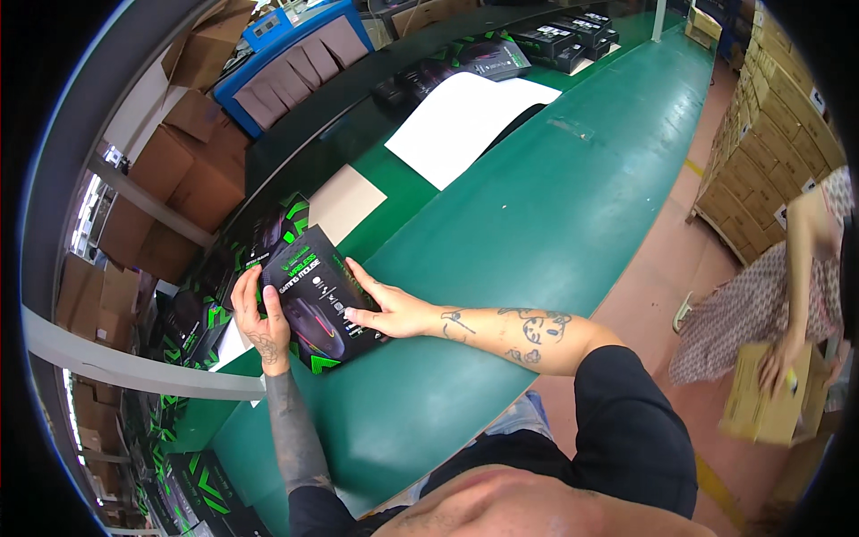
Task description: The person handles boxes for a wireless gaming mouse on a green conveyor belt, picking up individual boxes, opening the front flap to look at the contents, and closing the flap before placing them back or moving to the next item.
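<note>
A black mouse box (pixel 315 300) with bright green markings and a picture of a mouse is tilted up above the green worktop, between my two hands. My left hand (pixel 260 309) grips its left edge, the thumb lying along the front. From the other side my right hand (pixel 394 310) holds the right edge, thumb on the printed face and fingers reaching around the upper corner. Just behind it, similar black and green boxes (pixel 293 215) stand close to my left hand. How the held box's underside rests is hidden.
A white sheet (pixel 456 125) and a beige sheet (pixel 347 204) lie along the green worktop (pixel 501 233). Black boxes (pixel 559 45) are stacked at the far end. Stacked cartons (pixel 761 152) stand at right, where another person's hand (pixel 780 365) touches an open carton (pixel 765 407). A grey rail (pixel 143 367) crosses at left.
</note>
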`<state>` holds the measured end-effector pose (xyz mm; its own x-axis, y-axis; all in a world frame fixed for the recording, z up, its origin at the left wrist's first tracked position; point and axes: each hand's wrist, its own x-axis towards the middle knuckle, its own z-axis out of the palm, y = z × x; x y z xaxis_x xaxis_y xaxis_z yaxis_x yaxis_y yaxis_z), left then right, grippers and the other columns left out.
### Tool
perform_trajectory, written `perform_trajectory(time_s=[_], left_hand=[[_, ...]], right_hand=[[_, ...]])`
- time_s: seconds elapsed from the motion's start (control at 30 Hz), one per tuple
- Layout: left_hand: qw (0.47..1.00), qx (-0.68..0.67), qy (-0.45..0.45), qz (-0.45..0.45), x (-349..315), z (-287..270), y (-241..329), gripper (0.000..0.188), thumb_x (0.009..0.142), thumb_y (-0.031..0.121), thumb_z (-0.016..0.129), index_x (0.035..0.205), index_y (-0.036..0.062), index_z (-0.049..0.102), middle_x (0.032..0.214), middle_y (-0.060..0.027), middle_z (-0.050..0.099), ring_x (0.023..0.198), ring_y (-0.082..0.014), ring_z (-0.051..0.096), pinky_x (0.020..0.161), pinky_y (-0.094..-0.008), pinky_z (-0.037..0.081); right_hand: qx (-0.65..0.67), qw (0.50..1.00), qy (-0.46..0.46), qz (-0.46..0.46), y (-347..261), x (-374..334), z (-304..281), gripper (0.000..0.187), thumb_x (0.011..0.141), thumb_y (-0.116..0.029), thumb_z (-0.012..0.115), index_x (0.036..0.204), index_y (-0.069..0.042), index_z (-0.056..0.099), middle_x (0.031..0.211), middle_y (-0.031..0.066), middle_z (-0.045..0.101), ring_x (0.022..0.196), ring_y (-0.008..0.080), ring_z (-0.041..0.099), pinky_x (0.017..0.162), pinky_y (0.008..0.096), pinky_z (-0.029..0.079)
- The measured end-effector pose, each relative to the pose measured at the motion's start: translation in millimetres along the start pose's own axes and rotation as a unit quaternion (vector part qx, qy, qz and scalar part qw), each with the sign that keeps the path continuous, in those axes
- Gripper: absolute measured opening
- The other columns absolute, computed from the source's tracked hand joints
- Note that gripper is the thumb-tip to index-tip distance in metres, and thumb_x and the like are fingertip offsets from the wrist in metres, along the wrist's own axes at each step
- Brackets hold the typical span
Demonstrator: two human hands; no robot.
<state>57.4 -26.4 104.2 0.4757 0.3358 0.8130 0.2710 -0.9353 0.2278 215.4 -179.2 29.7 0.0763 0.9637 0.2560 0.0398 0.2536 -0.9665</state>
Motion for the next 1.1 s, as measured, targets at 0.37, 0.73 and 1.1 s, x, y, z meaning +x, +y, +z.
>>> perform_trajectory(time_s=[0.37, 0.73, 1.1], left_hand=[[0.723, -0.685, -0.084, -0.030, 15, -21, -62, 0.065, 0.098, 0.041, 0.009, 0.056, 0.0125, 0.050, 0.051, -0.0004, 0.048, 0.052, -0.0136, 0.041, 0.081, -0.0333, 0.031], [0.653, -0.735, -0.184, 0.010, 10, -27, -62, 0.073, 0.095, 0.047, 0.004, 0.047, 0.0158, 0.050, 0.048, 0.0015, 0.052, 0.054, -0.0125, 0.045, 0.084, -0.0319, 0.028], [0.665, -0.743, -0.065, -0.041, 17, -29, -45, 0.067, 0.097, 0.041, 0.005, 0.048, 0.0152, 0.042, 0.042, 0.0003, 0.045, 0.047, -0.0153, 0.040, 0.085, -0.0322, 0.036]], right_hand=[[0.047, 0.998, 0.040, 0.011, 10, 3, -6, 0.088, 0.083, -0.034, 0.063, 0.144, -0.013, 0.003, 0.136, 0.0169, 0.038, 0.122, 0.0267, 0.041, 0.100, 0.0342, 0.035], [0.116, 0.992, 0.054, -0.005, 39, -4, -7, 0.083, 0.077, -0.016, 0.071, 0.137, 0.004, 0.017, 0.133, 0.0159, 0.038, 0.124, 0.0225, 0.036, 0.104, 0.0338, 0.029], [0.085, 0.994, 0.070, 0.027, 9, 2, -17, 0.063, 0.092, -0.033, 0.049, 0.139, -0.001, 0.023, 0.137, 0.0095, 0.036, 0.127, 0.0183, 0.032, 0.105, 0.0311, 0.024]])
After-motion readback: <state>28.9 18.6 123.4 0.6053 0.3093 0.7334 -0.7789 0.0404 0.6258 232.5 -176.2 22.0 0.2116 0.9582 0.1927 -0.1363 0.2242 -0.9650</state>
